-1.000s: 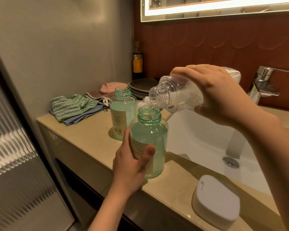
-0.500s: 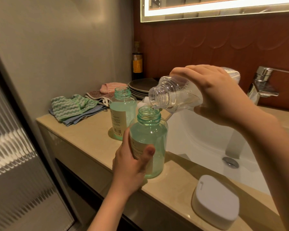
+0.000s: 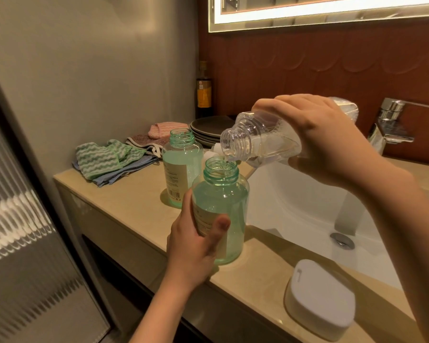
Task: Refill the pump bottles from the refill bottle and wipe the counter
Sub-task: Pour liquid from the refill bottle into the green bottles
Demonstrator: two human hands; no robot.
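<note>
Two green pump bottles without pumps stand on the beige counter (image 3: 124, 201). My left hand (image 3: 196, 248) grips the near green bottle (image 3: 223, 209) around its lower body, near the front edge. The far green bottle (image 3: 181, 167) stands just behind it, untouched. My right hand (image 3: 325, 142) holds the clear refill bottle (image 3: 255, 142) tilted on its side, with its open mouth just above the near bottle's neck. A little clear liquid lies in the refill bottle's lower side. White pump parts (image 3: 214, 151) show partly behind the bottles.
Folded green, blue and pink cloths (image 3: 109, 159) lie at the counter's left end. Dark plates (image 3: 211, 128) are stacked behind, with a dark bottle (image 3: 204, 92) in the corner. The white sink (image 3: 307, 206) and chrome tap (image 3: 391, 125) lie to the right. A white soap box (image 3: 320, 298) sits at the front edge.
The refill bottle stays tilted over the near bottle with hardly any movement. Both hands keep their grips.
</note>
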